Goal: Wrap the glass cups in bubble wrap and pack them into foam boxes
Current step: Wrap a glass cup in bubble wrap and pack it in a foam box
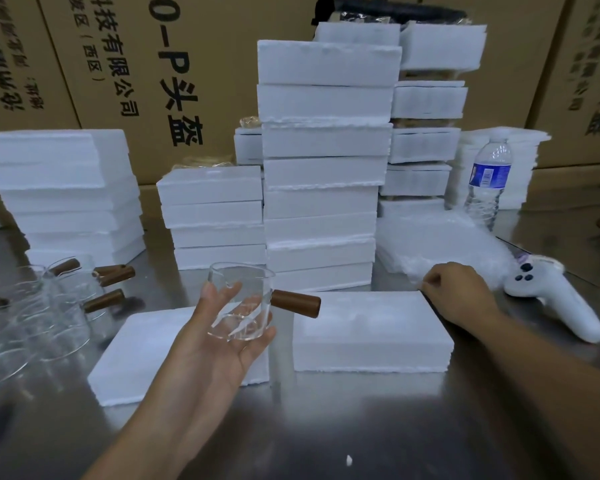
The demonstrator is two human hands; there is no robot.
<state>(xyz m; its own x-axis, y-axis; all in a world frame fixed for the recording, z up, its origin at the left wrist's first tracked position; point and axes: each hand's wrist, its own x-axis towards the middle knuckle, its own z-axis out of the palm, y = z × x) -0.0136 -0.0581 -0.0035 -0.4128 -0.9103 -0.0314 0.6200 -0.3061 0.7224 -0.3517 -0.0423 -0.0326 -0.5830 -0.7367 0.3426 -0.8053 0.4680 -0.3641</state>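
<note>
Clear glass, brown wooden handle (296, 303) pointing right: one glass cup (238, 299) sits tilted in the palm-up left hand (219, 344), fingers behind it and thumb curled at its base, above the two foam boxes (371, 334) lying near on the steel desk (361, 427). The right hand (458, 292), fingers curled, pinches the near edge of the bubble wrap (440, 244) at the right. More cups (49, 306) crowd the left edge. Foam stacks (323, 168) rise behind; a water bottle (487, 181) and white controller (555, 299) sit right.
</note>
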